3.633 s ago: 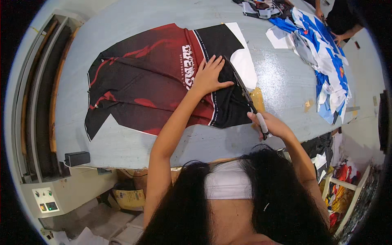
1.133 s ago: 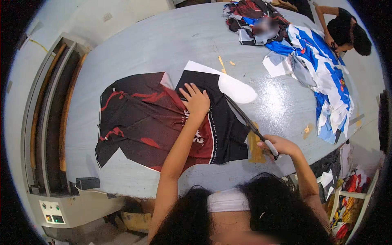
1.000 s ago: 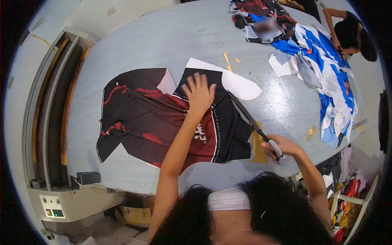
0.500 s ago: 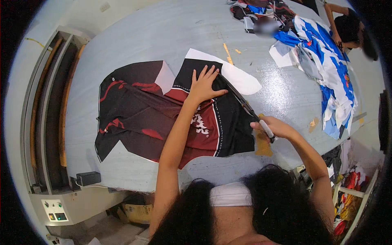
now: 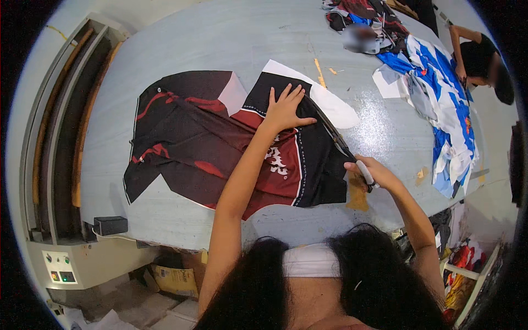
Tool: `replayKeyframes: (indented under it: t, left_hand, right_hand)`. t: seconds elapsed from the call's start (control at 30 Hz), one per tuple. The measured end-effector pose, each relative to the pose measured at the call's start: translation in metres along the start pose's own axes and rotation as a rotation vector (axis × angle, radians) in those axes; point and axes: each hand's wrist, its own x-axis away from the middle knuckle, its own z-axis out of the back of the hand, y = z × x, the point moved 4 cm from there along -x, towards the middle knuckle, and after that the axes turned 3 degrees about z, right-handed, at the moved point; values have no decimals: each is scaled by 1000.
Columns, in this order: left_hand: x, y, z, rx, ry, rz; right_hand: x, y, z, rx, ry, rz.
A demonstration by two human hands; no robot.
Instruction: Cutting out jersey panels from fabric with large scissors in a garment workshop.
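Observation:
My left hand lies on the cloth with fingers and thumb spread. It presses on the black upper part of a black and dark-red printed fabric panel. A white piece of material runs along the panel's far right edge. Long dark scissors with white wrapping on the handle lie along that edge, blades slanting up toward my left hand. My right hand grips their handle at the panel's near right corner. How far the blades are apart is hard to make out.
Blue and white printed fabric is spread at the right of the grey table, near another person's arm. A dark fabric pile is at the back. A small black box sits at the left edge beside a roller machine.
The whole view has shifted and turned slightly. Both hands and the scissors keep nearly the same place on the fabric panel.

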Motion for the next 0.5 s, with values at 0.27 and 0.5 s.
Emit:
replayKeyframes:
  t: [0.27, 0.5]
  left_hand:
    - [-2, 2, 0, 6, 5, 20]
    - [1, 0, -1, -5, 24, 24]
  right_hand:
    - [-2, 10, 0, -67, 53, 11]
    - [0, 5, -4, -75, 50, -78]
